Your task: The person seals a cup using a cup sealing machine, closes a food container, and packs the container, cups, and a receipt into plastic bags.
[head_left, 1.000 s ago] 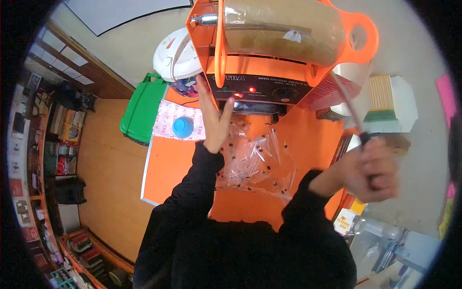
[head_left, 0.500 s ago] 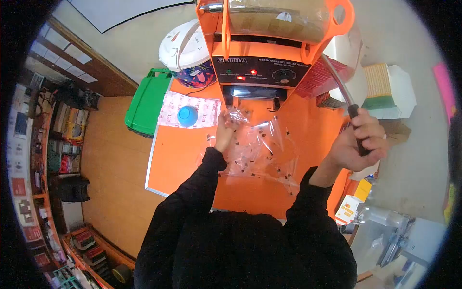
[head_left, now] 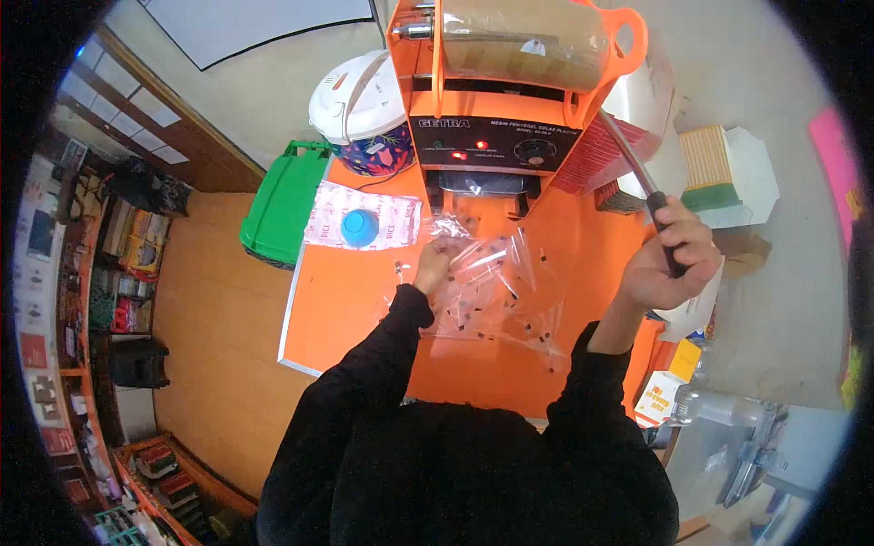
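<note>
My left hand (head_left: 437,261) is closed on the clear plastic film (head_left: 496,291), which lies crumpled over the orange tabletop and carries small dark marks. My right hand (head_left: 672,250) is wrapped round the dark grip of a metal lever (head_left: 630,156) at the right side of an orange sealing machine (head_left: 496,136). Two red lights glow on the machine's black front panel, and a roll of film (head_left: 523,41) is mounted on top. A blue cup (head_left: 359,227) rests on a pink and white printed sheet (head_left: 401,218), left of the film.
Left of the machine are a white-lidded rice cooker (head_left: 360,100) and a green bin (head_left: 284,205). On the right are stacked cups (head_left: 601,150), a yellow and white box (head_left: 665,387) and a clear bottle (head_left: 724,408). The orange table's metal edge (head_left: 289,309) runs down the left.
My left hand has come down from the machine's front and closed on the film. The lever's grip has shifted left and slightly upward with my right hand; the view has also shifted.
</note>
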`<state>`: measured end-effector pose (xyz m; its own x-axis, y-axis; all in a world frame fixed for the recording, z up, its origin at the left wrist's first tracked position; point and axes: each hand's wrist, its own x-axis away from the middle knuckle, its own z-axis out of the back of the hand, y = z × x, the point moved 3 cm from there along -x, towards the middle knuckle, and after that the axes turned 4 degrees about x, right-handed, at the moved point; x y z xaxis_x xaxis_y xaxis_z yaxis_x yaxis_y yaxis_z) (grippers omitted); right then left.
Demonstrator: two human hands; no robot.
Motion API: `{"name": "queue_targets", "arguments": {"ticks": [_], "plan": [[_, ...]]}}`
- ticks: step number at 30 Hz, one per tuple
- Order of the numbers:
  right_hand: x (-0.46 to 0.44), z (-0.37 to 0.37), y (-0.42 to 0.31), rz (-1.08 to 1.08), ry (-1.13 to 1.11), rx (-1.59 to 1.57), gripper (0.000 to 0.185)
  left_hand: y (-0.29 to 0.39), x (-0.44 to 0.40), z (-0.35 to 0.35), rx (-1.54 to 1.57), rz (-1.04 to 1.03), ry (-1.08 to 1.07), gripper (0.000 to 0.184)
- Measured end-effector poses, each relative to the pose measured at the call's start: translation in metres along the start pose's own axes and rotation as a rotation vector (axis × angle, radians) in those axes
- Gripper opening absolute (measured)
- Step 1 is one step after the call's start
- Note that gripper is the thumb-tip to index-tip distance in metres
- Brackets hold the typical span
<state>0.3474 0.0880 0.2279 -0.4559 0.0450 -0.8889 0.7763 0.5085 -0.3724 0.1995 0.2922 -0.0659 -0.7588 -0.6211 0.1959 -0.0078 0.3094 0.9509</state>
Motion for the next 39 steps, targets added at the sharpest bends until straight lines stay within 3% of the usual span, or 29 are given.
{"name": "queue_targets", "arguments": {"ticks": [3,7,10,11,12,14,16,18,20,21,23,28,32,34,38,39], "plan": [[-0.001,-0.001,0.000,0.007,-0.004,-0.004,0.030,-0.008,0.007,-0.002,0.204,0.010,0.040,0.022],[0.000,-0.002,0.001,0.015,0.015,-0.008,0.029,0.013,0.027,0.000,0.090,0.177,0.037,0.026],[0.002,-0.002,0.000,0.001,0.038,-0.028,0.029,0.047,0.042,-0.014,0.126,0.029,0.070,0.028],[0.002,-0.003,0.000,0.007,0.046,0.000,0.030,0.048,0.046,-0.006,-0.185,0.110,0.143,0.038],[0.002,-0.003,0.000,0.017,0.046,-0.003,0.030,0.054,0.043,-0.008,-0.183,0.100,0.141,0.038],[0.003,-0.002,0.001,0.015,0.048,-0.016,0.029,0.135,0.062,-0.034,-0.843,-0.670,0.441,0.049],[0.002,-0.002,0.001,0.018,0.036,-0.015,0.028,0.204,0.076,-0.061,-0.684,-0.900,0.486,0.058],[0.001,-0.002,0.000,0.018,0.023,-0.018,0.028,0.261,0.079,-0.081,-0.875,-1.330,0.532,0.067],[0.001,-0.003,-0.001,-0.008,0.041,-0.046,0.027,0.312,0.082,-0.119,-1.197,-1.274,0.478,0.057],[0.001,-0.004,-0.001,-0.001,0.041,-0.046,0.027,0.323,0.071,-0.129,-1.193,-1.281,0.479,0.057],[0.001,-0.002,-0.001,0.024,0.046,-0.027,0.031,0.342,0.047,-0.145,-1.448,-1.314,0.680,0.051],[0.000,-0.003,-0.002,0.021,0.039,-0.008,0.032,0.358,0.024,-0.147,-1.522,-1.391,0.719,0.049],[-0.002,-0.006,-0.005,-0.009,-0.025,-0.015,0.028,0.377,0.030,-0.141,-1.453,-1.382,0.521,0.046],[-0.001,-0.005,-0.004,0.000,0.008,-0.009,0.030,0.382,0.029,-0.135,-1.412,-1.291,0.336,0.043],[-0.001,-0.004,-0.003,0.021,0.042,0.002,0.032,0.382,0.024,-0.127,-1.415,-1.130,0.309,0.041],[0.000,-0.004,-0.003,0.012,0.041,0.005,0.032,0.381,0.025,-0.127,-1.406,-1.301,0.340,0.039]]}}
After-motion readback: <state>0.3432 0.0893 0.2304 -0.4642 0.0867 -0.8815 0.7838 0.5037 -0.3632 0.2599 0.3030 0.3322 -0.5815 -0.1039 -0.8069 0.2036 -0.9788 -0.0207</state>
